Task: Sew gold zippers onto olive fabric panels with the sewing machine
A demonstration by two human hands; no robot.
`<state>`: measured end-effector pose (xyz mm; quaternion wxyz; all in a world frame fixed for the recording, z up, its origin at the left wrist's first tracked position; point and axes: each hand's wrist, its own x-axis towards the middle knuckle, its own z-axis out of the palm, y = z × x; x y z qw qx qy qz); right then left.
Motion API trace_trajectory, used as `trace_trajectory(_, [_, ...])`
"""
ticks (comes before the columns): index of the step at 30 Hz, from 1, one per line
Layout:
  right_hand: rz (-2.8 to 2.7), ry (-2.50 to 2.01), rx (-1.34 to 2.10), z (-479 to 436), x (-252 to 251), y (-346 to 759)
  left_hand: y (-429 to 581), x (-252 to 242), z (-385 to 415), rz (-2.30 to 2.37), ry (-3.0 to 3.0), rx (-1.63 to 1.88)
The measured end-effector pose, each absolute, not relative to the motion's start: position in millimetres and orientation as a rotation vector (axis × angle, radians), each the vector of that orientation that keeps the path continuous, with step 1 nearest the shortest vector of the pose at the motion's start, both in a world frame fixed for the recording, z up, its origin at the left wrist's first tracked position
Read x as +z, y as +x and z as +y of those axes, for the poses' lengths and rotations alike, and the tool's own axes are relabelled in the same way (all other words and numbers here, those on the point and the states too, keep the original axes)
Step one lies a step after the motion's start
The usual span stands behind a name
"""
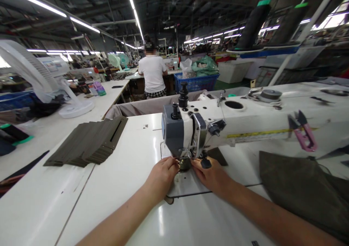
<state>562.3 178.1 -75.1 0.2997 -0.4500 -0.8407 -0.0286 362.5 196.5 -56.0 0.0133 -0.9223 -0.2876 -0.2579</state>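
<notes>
Both hands at needle of sewing machine (191, 129): left hand (162, 173) and right hand (211, 175) pinching small dark olive piece (184, 163) under presser foot. Risk: fingertips beside needle, puncture if fed too close; skewed seam if grip slips. Piece mostly hidden, flat.

The hall is lit evenly and brightly by long ceiling tube lights (133, 9) running from twelve o'clock toward ten and two. Glare is thrown off the glossy white table (128, 173) as a pale streak near six o'clock. Only soft, short shadows are cast. Strong wide-angle bending is seen at the edges, most at three and nine o'clock. Far background detail is rendered soft and slightly smeared.
</notes>
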Motion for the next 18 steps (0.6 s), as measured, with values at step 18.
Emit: trace_trajectory(18, [-2.317, -1.609, -0.416, 119.1, -57.3, 565.8, 365.1, -38.2, 161.6, -0.957, -2.772, -0.861])
